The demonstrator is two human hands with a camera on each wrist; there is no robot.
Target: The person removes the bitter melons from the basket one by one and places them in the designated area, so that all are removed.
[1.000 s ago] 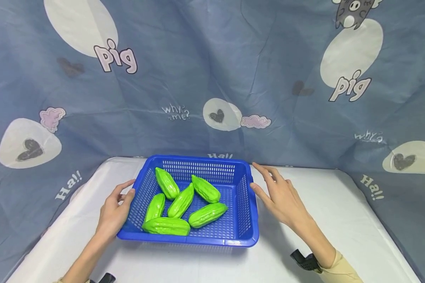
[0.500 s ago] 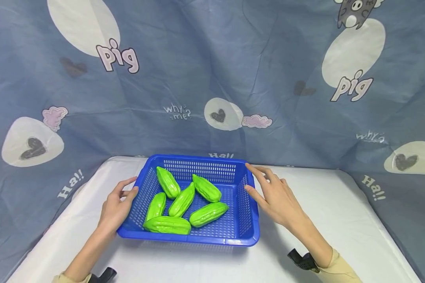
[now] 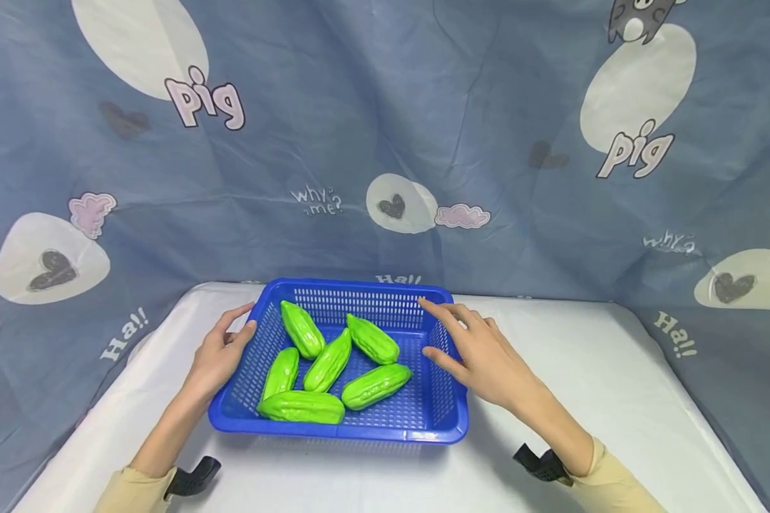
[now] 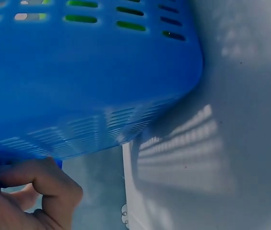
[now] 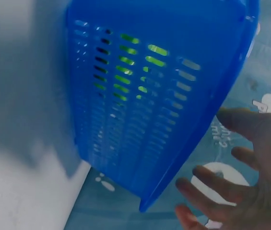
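Observation:
A blue plastic basket (image 3: 413, 434) with slotted walls stands on the white table, holding several bright green bitter melons (image 3: 327, 362). At its left rim is my left hand (image 3: 217, 360); in the left wrist view its curled fingers (image 4: 44, 175) grip the rim. My right hand (image 3: 488, 356) is over the right rim, its fingers spread and reaching above the inside of the basket. The right wrist view shows these fingers (image 5: 217, 184) apart from the rim, with nothing held.
A white cloth covers the table (image 3: 552, 342). Behind it and at both sides hangs a blue printed curtain (image 3: 334, 128), close to the basket's back edge. Black wrist straps (image 3: 195, 477) sit at both sleeves.
My right hand has moved left from beside the right rim to over the basket's inside. My left hand has slid a little farther along the left rim. Basket and bitter melons stay put.

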